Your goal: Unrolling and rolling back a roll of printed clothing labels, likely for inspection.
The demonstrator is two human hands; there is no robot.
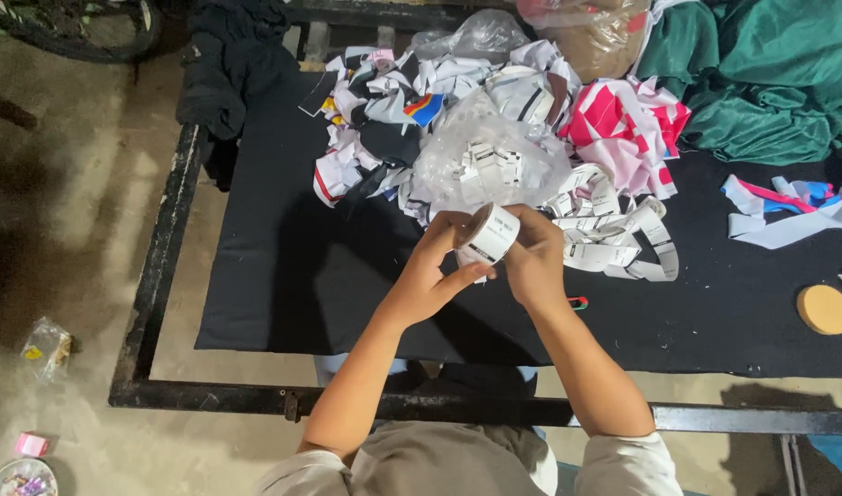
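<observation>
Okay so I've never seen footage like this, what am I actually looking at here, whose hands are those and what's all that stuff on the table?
There is no machine here. The one picture comes from a camera worn on a person's head, looking down, so the two bare hands are that person's own. The left hand and right hand together hold a small roll of white label tape above a table covered with black cloth.

On the cloth behind the hands lies a heap of loose white label strips, a clear plastic bag of labels, and pink and white fabric scraps. Green fabric is bunched at the far right corner, and a round tan disc sits near the right edge. Whether the tape is being wound or unwound cannot be told from the picture.
</observation>
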